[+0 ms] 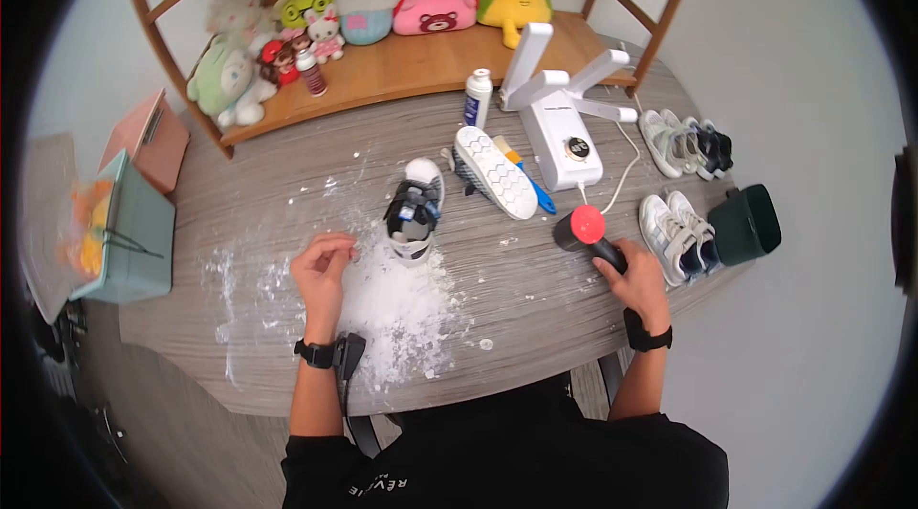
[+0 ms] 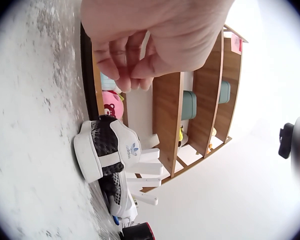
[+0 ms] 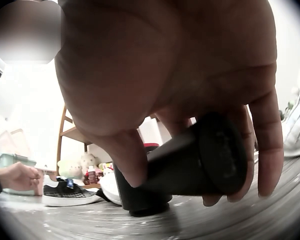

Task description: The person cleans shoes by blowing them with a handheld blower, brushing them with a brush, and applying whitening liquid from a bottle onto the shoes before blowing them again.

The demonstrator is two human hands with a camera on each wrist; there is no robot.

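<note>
My left hand [image 1: 323, 270] hovers over the table left of a black-and-white sneaker [image 1: 415, 210], fingers loosely curled and holding nothing. That sneaker stands upright, white powder [image 1: 397, 318] spread around and in front of it. Its mate [image 1: 499, 174] lies tipped over, white sole showing. At the right, my right hand [image 1: 639, 284] grips the handle of a black hand-held device with a round red top [image 1: 587, 224], resembling a small hair dryer. In the right wrist view, thumb and fingers lie on opposite sides of the handle [image 3: 190, 165], while the device's cylindrical body stands on the table.
Beyond the tipped sneaker stand a white bottle [image 1: 477, 98], a blue-handled brush [image 1: 543, 198] and a white four-armed shoe dryer [image 1: 564, 141] with a cable. More sneakers [image 1: 669, 232] and a dark green bin [image 1: 746, 222] are right. Plush toys fill the shelf [image 1: 402, 69]; storage boxes [image 1: 143, 222] stand left.
</note>
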